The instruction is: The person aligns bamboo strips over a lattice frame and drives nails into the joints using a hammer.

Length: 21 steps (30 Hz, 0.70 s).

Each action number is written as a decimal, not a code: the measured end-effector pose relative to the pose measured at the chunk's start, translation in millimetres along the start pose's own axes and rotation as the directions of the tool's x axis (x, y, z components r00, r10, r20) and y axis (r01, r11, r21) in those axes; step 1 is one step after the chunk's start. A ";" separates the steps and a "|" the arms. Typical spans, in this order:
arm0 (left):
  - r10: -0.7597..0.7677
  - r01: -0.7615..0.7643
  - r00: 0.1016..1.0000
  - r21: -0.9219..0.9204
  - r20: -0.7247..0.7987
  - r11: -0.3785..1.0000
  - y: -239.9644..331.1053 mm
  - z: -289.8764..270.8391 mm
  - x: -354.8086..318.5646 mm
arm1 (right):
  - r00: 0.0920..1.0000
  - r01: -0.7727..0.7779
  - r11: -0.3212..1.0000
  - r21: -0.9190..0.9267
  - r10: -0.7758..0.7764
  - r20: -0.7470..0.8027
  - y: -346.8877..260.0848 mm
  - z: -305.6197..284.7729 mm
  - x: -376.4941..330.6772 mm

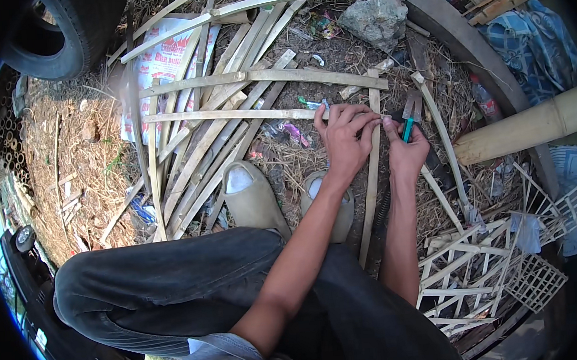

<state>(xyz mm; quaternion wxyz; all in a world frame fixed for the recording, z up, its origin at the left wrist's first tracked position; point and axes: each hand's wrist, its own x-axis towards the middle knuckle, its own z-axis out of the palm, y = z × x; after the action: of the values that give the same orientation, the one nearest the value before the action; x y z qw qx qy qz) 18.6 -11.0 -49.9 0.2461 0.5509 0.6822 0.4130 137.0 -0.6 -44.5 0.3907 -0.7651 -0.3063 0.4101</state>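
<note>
my left hand (344, 138) lies spread over the top of a bamboo strip (372, 174), fingers fanned and curled down, the tips pressing the strip near its upper end. my right hand (407, 150) sits just beside it at three o'clock, closed around a knife with a teal handle (408, 129), its blade angled up toward twelve o'clock. thumb and fingers are wrapped tight on the handle; i cannot tell whether the blade edge is touching the strip or only close to it.

the strip's long axis runs nearly twelve to six, leaning a little: its top end sits up near the crossing slats, its lower end drops down between my two forearms toward my knees. so the strip passes under my left fingertips and just to the nine o'clock side of the knife. the two hands almost meet at the strip's upper part, the left slightly nearer, being on it.

at nine to eleven o'clock from my hands lies a pile of split bamboo slats (218, 125) over a printed sack (160, 62). my sandalled feet (253, 196) rest at seven o'clock from the left hand. a grey stone (374, 19) is at twelve o'clock, a thick bamboo pole (532, 126) at three, and woven lattice panels (482, 267) at five.
</note>
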 end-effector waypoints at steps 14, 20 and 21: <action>-0.009 0.009 1.000 -0.030 -0.014 1.000 0.2 1.8 -0.1 | 0.996 -0.080 0.996 0.048 0.077 0.045 -13.4 -1.6 -6.2; 0.016 -0.016 1.000 0.003 0.003 1.000 -0.9 -0.7 1.6 | 0.993 -0.106 0.991 0.084 0.101 0.060 -13.8 -1.6 -6.1; 0.022 -0.022 1.000 0.026 0.002 0.999 0.3 -0.1 1.0 | 0.992 -0.115 0.990 0.084 0.110 0.063 -14.1 -2.9 -5.9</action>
<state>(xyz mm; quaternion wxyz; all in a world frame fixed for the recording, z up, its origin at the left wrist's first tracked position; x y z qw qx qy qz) 18.4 -10.1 -49.5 0.2347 0.5621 0.6812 0.4062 134.7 0.9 -29.2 0.3909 -0.7510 -0.2560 0.4666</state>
